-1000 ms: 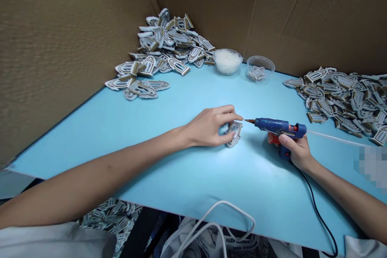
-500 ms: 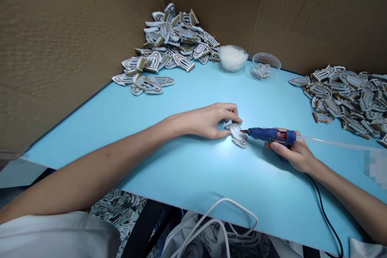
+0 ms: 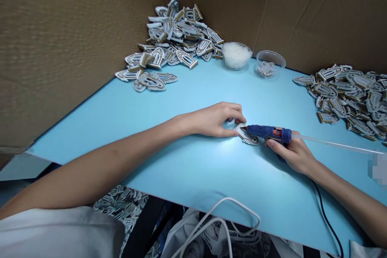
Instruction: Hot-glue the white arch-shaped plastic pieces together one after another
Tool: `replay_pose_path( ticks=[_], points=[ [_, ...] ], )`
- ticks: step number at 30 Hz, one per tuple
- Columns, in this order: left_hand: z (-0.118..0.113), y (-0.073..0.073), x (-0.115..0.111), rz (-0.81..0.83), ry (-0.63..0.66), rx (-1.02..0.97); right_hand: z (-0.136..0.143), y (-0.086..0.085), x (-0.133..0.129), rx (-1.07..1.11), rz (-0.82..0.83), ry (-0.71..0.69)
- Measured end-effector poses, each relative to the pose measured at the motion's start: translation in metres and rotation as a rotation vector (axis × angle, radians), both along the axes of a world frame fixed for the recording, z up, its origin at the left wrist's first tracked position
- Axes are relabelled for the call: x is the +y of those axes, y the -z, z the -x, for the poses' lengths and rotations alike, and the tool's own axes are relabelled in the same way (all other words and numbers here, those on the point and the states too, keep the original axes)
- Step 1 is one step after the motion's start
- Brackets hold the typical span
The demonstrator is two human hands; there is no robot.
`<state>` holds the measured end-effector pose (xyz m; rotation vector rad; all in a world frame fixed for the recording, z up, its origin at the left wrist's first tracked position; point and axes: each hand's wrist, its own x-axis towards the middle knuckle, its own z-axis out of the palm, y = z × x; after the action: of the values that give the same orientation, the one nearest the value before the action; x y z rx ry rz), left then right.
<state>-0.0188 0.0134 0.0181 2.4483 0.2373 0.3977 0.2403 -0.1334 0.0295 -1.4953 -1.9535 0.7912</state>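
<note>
My left hand (image 3: 222, 120) pinches the left end of a small white arched frame piece (image 3: 248, 137) between thumb and fingers, low over the blue tabletop (image 3: 193, 173). A blue glue gun (image 3: 264, 132) is gripped in my right hand (image 3: 294, 154). Its nozzle points left, over the frame piece and close to my left fingertips; whether the tip touches cannot be made out. From the back of the gun a long clear glue stick (image 3: 335, 143) sticks out to the right.
Frame pieces are heaped at the back left (image 3: 178, 34) and at the right (image 3: 350, 96). Between them stand a clear bowl of white bits (image 3: 236, 56) and a clear tub (image 3: 271, 63) with a few pieces. A black cord (image 3: 325, 209) and white cable (image 3: 223, 209) lie near the front. Cardboard walls (image 3: 75, 28) rise behind.
The frame piece has been turned, its free end now pointing more to the right. The glue gun's nozzle has come further over the piece. The whole view has shifted slightly.
</note>
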Motion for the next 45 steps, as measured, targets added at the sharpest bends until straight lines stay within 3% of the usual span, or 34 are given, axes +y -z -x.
replay_pose_path(
  ticks=[14,28,36,45],
  points=[
    [-0.003,0.001,-0.001,-0.021,0.007,-0.009,0.002,-0.007,-0.001,-0.075,0.098,0.054],
    [-0.003,-0.001,-0.001,-0.014,-0.002,0.004,0.002,-0.004,-0.001,-0.053,0.063,0.045],
    [-0.005,0.002,-0.003,0.043,0.011,-0.024,-0.018,0.016,-0.006,0.285,-0.029,0.072],
    [-0.003,0.002,-0.001,0.054,0.011,-0.02,-0.017,0.006,0.002,0.031,0.036,0.023]
  ],
)
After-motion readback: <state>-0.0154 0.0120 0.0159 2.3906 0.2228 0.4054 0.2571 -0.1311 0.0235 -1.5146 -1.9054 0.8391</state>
